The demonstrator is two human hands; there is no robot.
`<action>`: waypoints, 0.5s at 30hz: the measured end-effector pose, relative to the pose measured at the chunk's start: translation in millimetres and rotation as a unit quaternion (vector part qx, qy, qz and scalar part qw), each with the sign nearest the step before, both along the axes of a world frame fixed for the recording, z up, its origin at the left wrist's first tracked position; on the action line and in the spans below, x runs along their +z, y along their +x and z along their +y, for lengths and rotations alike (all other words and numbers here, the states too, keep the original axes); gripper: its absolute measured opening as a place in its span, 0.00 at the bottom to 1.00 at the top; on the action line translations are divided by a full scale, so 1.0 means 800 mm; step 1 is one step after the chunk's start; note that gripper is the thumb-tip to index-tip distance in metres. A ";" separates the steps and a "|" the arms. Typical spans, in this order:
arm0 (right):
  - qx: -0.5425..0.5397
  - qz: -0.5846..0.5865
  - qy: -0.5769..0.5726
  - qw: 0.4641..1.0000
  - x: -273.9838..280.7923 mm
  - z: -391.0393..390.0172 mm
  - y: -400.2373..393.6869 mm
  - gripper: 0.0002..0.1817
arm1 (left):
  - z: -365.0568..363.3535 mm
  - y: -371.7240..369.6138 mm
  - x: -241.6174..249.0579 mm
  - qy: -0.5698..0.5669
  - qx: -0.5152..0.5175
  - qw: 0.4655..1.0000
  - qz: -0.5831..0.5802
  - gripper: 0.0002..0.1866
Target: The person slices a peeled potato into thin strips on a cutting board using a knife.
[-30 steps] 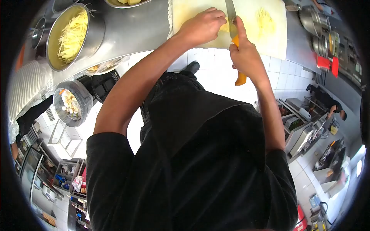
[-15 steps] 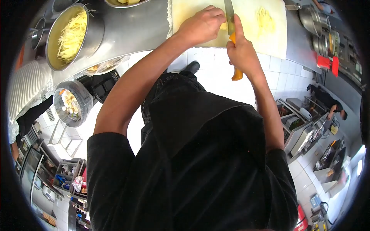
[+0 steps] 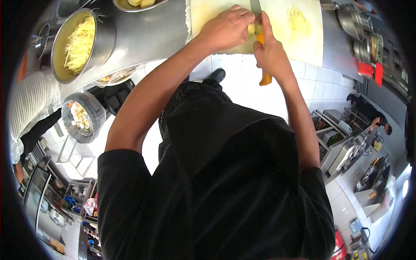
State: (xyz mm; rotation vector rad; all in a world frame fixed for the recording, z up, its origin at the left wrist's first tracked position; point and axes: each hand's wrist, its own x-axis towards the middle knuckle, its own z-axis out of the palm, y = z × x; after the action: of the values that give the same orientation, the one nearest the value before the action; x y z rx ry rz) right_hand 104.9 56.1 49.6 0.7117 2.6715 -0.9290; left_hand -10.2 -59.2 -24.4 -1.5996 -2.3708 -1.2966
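Note:
My right hand (image 3: 274,55) is wrapped round the orange handle (image 3: 265,79) of a kitchen knife, its index finger stretched along the blade (image 3: 256,6). My left hand (image 3: 229,28) has its fingers curled down on a pale yellow potato piece (image 3: 251,29), right beside the blade; most of the piece is hidden under the fingers. Both hands work over a white cutting board (image 3: 312,47). A small heap of thin potato strips (image 3: 298,21) lies on the board to the right of the knife.
On the steel counter (image 3: 143,37), a metal bowl (image 3: 105,47) holds many potato strips, and another bowl (image 3: 125,8) holds peeled potatoes. Below stands a lined waste bin (image 3: 99,113). Stacked metal bowls (image 3: 350,21) are at right. One person (image 3: 368,110) stands far right; another's sleeve (image 3: 34,132) shows left.
The knife and my right hand have shifted slightly up and left, the blade now closer to my left fingertips. My left hand has stayed almost in place on the potato piece.

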 end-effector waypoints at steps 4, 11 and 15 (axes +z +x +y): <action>-0.034 -0.023 -0.054 0.998 0.033 -0.007 -0.017 0.42 | 0.002 -0.001 0.000 -0.017 -0.015 1.000 -0.004 0.11; -0.015 -0.067 -0.020 0.997 0.046 -0.013 0.004 0.43 | 0.001 -0.002 0.001 -0.006 -0.005 1.000 -0.024 0.09; 0.020 0.014 0.055 0.998 0.000 -0.012 0.002 0.43 | 0.001 0.000 0.001 -0.016 -0.007 1.000 -0.026 0.08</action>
State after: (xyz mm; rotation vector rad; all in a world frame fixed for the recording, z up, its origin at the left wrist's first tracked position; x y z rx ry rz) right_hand 106.8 46.8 49.5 0.6703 2.7687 -0.7933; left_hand -10.3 -58.1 -23.6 -1.6143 -2.4256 -1.3270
